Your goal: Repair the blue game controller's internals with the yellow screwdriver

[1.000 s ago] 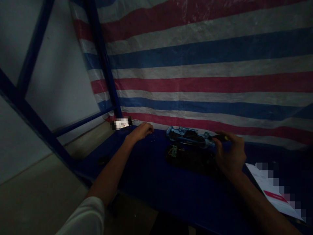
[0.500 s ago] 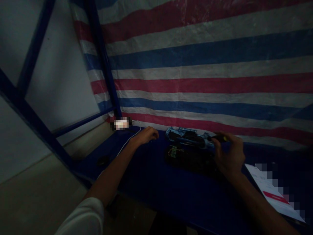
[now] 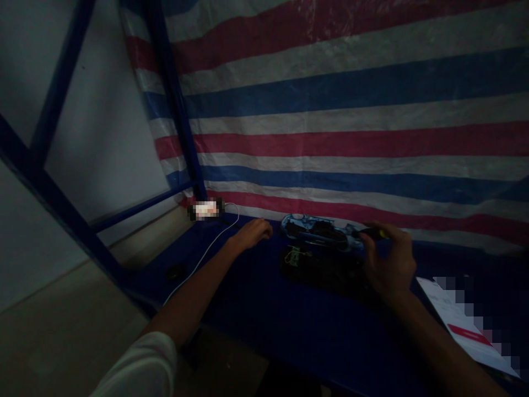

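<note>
Two bare hands reached out over a dark blue worktop [image 3: 264, 336] in dim light. The right hand [image 3: 388, 267] had a clenched grip on a screwdriver with a dark handle [image 3: 372, 234], which pointed left toward the right end of a blue plastic casing [image 3: 314, 230]. The tool overlapped the casing in view, but whether the two touched could not be told. The casing lay near the far edge of the worktop, with a dark, flat object [image 3: 322, 270] just in front of it, and a small green circuit board [image 3: 293, 255] rested on that object. The left hand [image 3: 252, 234] lay beside the casing with a released grip, its fingers loosely curled around nothing. A thin white cable [image 3: 204, 256] ran from a blurred white object [image 3: 205, 209] at the far corner, across the worktop and past the left forearm. A sheet of paper with a red band [image 3: 458, 320] lay at the right, partly blurred. A striped red, white and blue tarpaulin [image 3: 330, 127] hung behind a blue metal frame [image 3: 176, 99].
</note>
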`<state>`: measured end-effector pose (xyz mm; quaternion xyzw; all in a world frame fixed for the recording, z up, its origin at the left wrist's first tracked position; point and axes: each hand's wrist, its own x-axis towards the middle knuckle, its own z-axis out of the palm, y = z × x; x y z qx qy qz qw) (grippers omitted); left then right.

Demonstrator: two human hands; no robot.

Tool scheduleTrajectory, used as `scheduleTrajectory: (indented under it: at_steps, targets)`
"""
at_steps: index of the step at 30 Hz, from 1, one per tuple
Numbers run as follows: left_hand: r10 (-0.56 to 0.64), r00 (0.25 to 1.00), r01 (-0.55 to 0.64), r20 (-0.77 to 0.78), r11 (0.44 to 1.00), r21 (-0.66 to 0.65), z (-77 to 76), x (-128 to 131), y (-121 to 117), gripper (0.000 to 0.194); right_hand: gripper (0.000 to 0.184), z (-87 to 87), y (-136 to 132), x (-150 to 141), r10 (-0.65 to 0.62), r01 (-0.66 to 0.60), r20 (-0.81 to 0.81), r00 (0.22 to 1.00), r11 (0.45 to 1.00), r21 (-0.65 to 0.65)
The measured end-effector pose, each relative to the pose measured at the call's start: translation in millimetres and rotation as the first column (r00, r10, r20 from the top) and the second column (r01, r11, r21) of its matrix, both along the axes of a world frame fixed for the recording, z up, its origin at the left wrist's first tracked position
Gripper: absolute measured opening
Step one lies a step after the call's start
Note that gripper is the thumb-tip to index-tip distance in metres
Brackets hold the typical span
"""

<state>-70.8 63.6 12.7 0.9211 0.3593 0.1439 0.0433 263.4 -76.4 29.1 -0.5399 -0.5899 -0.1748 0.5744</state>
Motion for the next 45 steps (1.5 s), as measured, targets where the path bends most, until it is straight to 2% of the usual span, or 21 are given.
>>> scheduleTrajectory:
  at_steps: [21,45]
  targets:
    - [0.065,0.997,-0.066,-0.038,0.997,-0.028,1.4,3.4,-2.9,0.010,0.032,-0.2,1.2,1.7,-0.009,0.009,0.006,1.000,0.999,0.035]
    - [0.101,0.989,-0.099,-0.108,0.995,0.030,-0.3,-3.2,4.4,0.007,0.039,-1.3,3.5,4.5,-0.019,0.017,0.027,0.999,0.997,0.070]
